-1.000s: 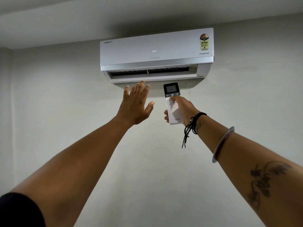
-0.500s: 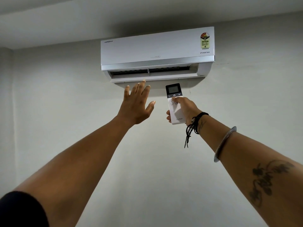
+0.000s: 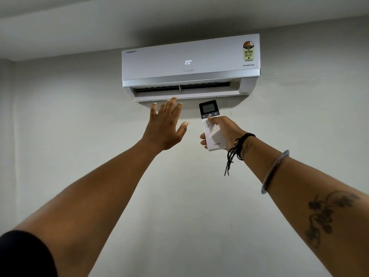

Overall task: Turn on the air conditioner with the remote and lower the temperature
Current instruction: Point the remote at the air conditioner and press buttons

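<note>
a: starting at the left, the left hand [image 3: 166, 126] is raised high on an outstretched arm, back toward us, fingers spread and straight, thumb out to the side, gripping nothing.
b: and the fingertips sit just under the air conditioner [image 3: 190, 60], right below the open flap [image 3: 187, 95] at its bottom edge. touching or not, i cannot tell from here.
a: the unit hangs on the wall [image 3: 79, 116] close to the ceiling, white front, and the lit display [image 3: 187, 62] reads 20.
b: moving right, there's the remote [image 3: 212, 126], upright, dark screen end pointing up at the unit, white body below.
a: the right hand [image 3: 227, 132] is wrapped around that lower body, fingers curled behind it, thumb laid across the front just under the button row.
b: a firm clasp, that. black cords [image 3: 235, 148] around the wrist, loose ends dangling.
a: further down the forearm, a metal bangle [image 3: 274, 170], then a dark tattoo [image 3: 323, 214] near the right edge.
</note>
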